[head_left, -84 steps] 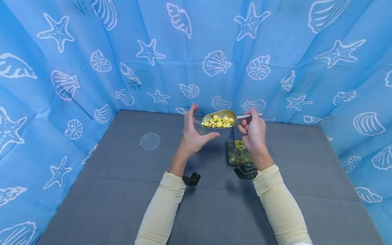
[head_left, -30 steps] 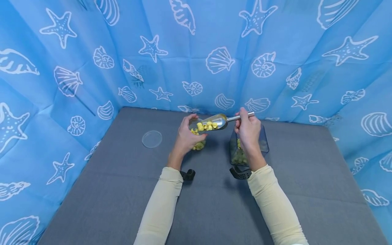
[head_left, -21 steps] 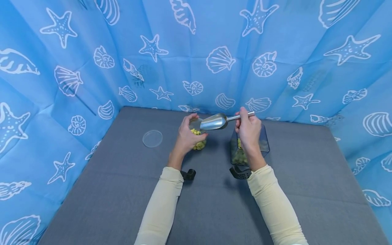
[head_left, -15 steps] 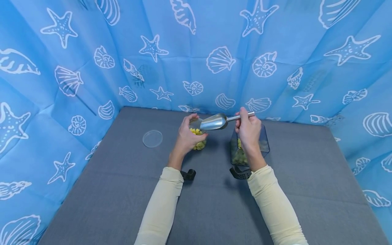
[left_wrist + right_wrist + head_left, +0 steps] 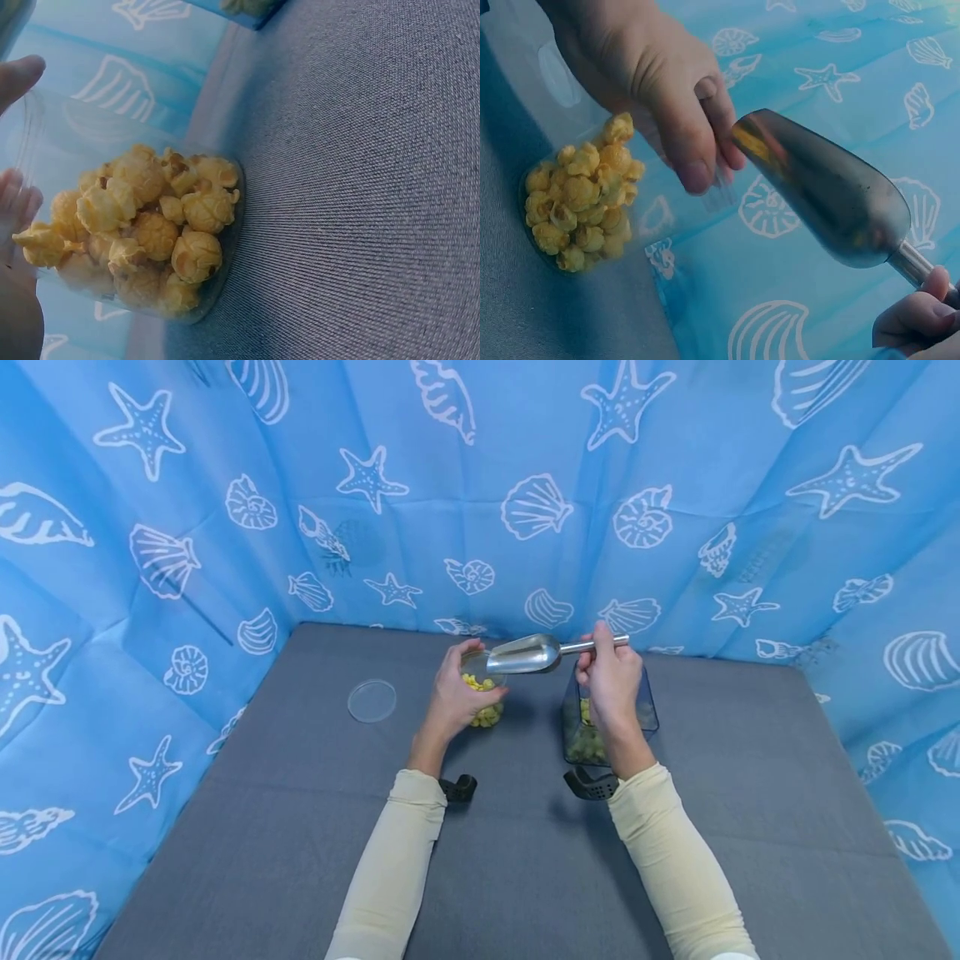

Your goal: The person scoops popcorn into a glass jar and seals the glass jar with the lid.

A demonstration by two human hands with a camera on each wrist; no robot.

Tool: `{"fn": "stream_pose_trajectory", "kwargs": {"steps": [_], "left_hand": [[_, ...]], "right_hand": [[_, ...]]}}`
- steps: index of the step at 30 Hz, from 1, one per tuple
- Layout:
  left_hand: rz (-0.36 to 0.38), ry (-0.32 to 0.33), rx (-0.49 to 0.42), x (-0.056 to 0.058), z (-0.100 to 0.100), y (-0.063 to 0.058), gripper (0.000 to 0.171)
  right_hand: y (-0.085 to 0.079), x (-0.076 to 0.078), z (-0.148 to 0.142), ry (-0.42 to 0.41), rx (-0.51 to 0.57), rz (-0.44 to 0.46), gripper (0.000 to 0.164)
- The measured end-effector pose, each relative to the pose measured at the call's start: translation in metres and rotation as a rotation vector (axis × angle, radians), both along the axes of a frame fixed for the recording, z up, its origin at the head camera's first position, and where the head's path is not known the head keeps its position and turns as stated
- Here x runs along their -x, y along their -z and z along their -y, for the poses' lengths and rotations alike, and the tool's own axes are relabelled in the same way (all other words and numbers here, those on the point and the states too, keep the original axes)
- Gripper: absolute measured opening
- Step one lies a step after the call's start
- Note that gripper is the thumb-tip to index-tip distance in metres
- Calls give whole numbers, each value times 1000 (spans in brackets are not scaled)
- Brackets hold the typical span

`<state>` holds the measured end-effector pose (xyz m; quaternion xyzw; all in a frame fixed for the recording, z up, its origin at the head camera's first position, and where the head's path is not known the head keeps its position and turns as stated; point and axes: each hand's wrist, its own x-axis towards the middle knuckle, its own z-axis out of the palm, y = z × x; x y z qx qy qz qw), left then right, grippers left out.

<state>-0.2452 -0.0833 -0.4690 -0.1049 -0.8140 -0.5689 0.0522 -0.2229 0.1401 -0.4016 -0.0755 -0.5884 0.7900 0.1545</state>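
Observation:
My left hand (image 5: 456, 695) holds a clear round jar (image 5: 71, 124) near its rim, thumb on the near side and fingers on the far side. Yellow popcorn (image 5: 150, 232) fills the lower part of the jar, which stands on the cloth. My right hand (image 5: 617, 683) grips the handle of a metal scoop (image 5: 525, 655). The scoop is turned over, with its lip at the jar's mouth. In the right wrist view its underside faces the camera and part of the handle is hidden by the fingers.
Beneath my right hand stands a dark see-through square bin (image 5: 648, 714) with popcorn inside, partly hidden by the hand and wrist. A clear round lid (image 5: 372, 701) lies on the grey cloth (image 5: 285, 827) at the left. A blue seashell curtain (image 5: 450, 485) hangs behind.
The scoop, earlier heaped with popcorn and facing up, has moved left to the jar and been turned over. Its popcorn has dropped into the jar. Lately the scoop has risen slightly.

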Motion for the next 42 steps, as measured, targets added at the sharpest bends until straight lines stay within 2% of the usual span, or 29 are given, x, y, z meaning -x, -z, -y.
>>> {"fn": "stream_pose_trajectory", "kwargs": {"steps": [3,10,15,20,26,32,37,42], "left_hand": [[-2,5,11,0,1,0,90],[-25,18,88,-3,2,-6,113],[-72,-6,120,-9,-2,-16,113],[-121,-9,93,-17,-10,-33,109],[-146,57,47,-27,-24,-46,112],[-139,149,44,-33,-42,-46,120],[-114,186,54,-37,-57,-42,120],[-133,227,49,-36,-71,-37,126]], "right_hand": [[-2,-2,-4,-1,24,10,39],[-9,-5,-15,28,90,1,39],[-13,-4,-24,61,109,-36,40],[-20,-9,-36,80,86,-81,41],[-28,-13,-48,118,94,-116,40],[-34,-15,-56,166,112,-146,39],[-39,-18,-66,213,104,-150,37],[-43,-20,-76,258,65,-196,35]]}}
